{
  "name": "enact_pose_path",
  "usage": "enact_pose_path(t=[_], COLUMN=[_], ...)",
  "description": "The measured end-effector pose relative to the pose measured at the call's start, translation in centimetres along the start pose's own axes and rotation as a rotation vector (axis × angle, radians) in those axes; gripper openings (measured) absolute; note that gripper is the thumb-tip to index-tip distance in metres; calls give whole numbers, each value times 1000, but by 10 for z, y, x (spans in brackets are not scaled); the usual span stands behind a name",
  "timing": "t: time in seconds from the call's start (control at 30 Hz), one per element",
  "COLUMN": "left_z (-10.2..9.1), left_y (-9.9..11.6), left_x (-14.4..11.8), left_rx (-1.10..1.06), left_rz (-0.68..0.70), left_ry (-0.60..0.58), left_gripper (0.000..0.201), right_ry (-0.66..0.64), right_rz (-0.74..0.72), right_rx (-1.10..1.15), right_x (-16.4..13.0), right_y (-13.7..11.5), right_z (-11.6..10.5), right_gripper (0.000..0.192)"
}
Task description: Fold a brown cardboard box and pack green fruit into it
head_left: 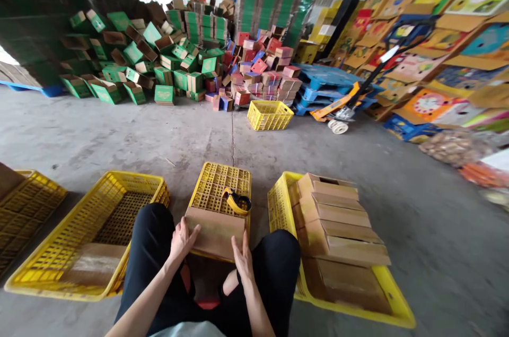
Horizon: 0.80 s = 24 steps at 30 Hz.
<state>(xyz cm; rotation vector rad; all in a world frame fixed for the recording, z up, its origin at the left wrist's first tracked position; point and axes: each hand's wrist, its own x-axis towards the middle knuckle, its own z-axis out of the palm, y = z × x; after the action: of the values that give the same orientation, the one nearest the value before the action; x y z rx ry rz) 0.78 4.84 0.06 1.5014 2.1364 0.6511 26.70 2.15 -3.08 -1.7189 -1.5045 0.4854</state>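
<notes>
A brown cardboard box [217,232] lies on an upturned yellow crate [214,180] between my knees. At the box's left end, my left hand [183,239] grips it, thumb over the top face. My right hand [242,260] holds the opposite end, with its fingers along the side and its thumb near the front edge. Just beyond the box, a yellow and black tape dispenser [235,202] rests on the crate. Neither hand touches it.
To the right, a yellow crate [281,209] holds several cardboard boxes [334,215]. The left crate [89,220] contains one taped box [95,264]. Farther off are another yellow crate [270,115], piled green cartons [164,94], blue pallets [326,79] and a pallet jack [338,109].
</notes>
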Motion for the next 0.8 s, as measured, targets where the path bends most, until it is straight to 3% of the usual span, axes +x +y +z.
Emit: enact_pose_path(t=[0.2,0.4,0.8], left_z=[5,8,24], left_y=[19,23,-4], left_x=[-7,-1,14], left_rx=[146,170,301], left_rz=[-13,7,264], left_ry=[-27,45,100], left_gripper=[82,85,106], right_ry=[-35,-7,-103], right_rz=[129,68,7], right_rx=[31,0,-41], right_x=[-9,19,44], right_y=[4,-2,8], right_z=[-1,0,-2], right_gripper=[83,88,87])
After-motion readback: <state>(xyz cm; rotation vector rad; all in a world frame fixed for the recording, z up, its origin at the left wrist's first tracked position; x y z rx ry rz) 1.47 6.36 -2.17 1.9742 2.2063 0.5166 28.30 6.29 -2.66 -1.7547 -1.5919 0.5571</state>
